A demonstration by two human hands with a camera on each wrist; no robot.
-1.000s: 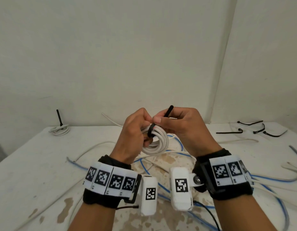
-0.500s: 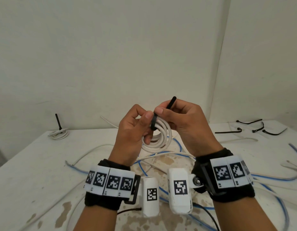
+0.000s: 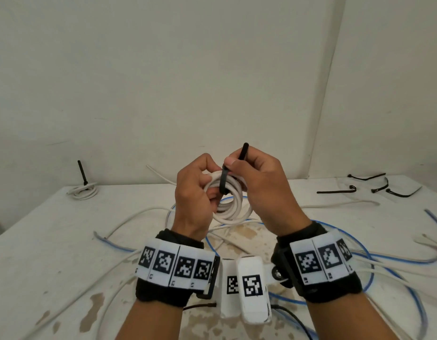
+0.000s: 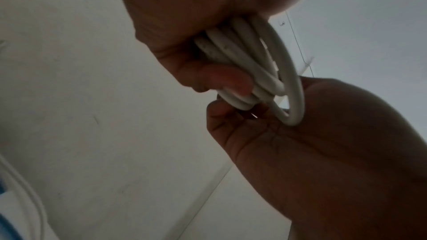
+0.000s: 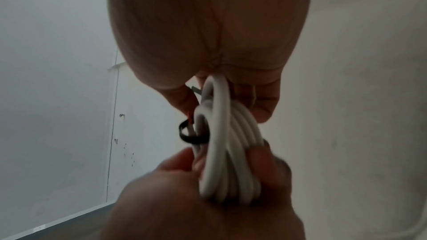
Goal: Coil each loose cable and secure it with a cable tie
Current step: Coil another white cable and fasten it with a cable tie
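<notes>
The left hand holds a white cable coil in the air above the tabletop, with its fingers curled around the left side of the loops. In the left wrist view the thumb presses on the bundle of loops. The right hand pinches a black cable tie between thumb and index finger. The tie makes a loop around the top of the coil, and its free end stands up out of the right hand. In the right wrist view the black loop is still loose around only some of the strands; how many, I cannot tell.

On the tabletop under the hands lie loose white cables and blue cables, crossing each other. At the far left rests a finished white coil with a black tie end standing upright from it. At the far right lie 4 spare black ties, near each other and well apart from the hands. Both wrists wear black bands with white marker tags.
</notes>
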